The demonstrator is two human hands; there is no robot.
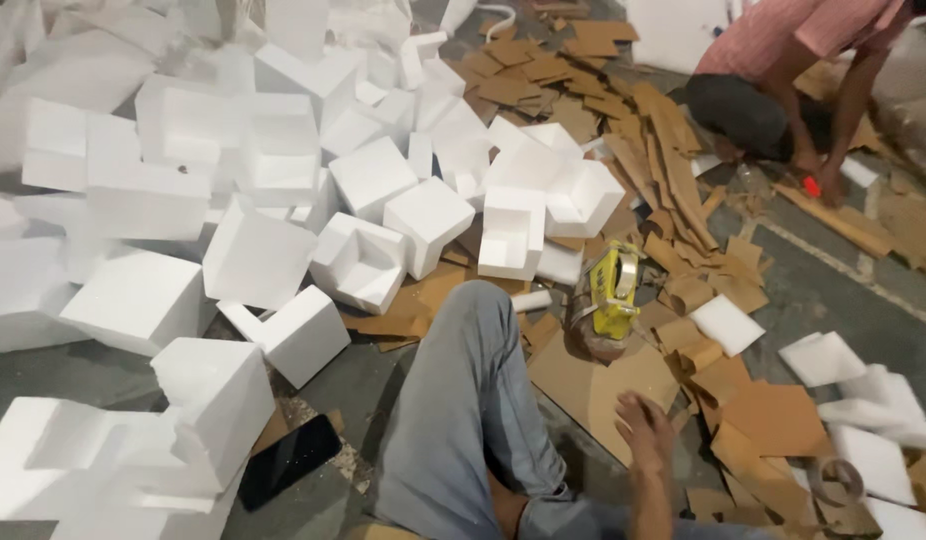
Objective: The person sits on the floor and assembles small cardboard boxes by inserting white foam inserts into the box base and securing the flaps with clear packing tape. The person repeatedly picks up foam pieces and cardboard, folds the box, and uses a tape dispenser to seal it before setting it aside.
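Right hand (644, 428) empty over cardboard sheet (593, 385), tape dispenser (611, 290) near

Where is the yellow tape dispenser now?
In the head view, the yellow tape dispenser stands on the floor right of centre, on brown cardboard, beyond the person's right hand and beside the raised knee.

The right hand (645, 430) lies at about five o'clock on a cardboard sheet (598, 385), with the person's bent knee (473, 330) just to its nine o'clock and the tape dispenser (608, 295) on the floor at its twelve o'clock. A heap of foam blocks (283, 190) fills the field from nine to twelve o'clock, and a phone (288, 462) lies at seven o'clock beside the nearest blocks. Cardboard scraps (663, 150) run from twelve towards four o'clock, with another person (783, 80) crouching at two o'clock.
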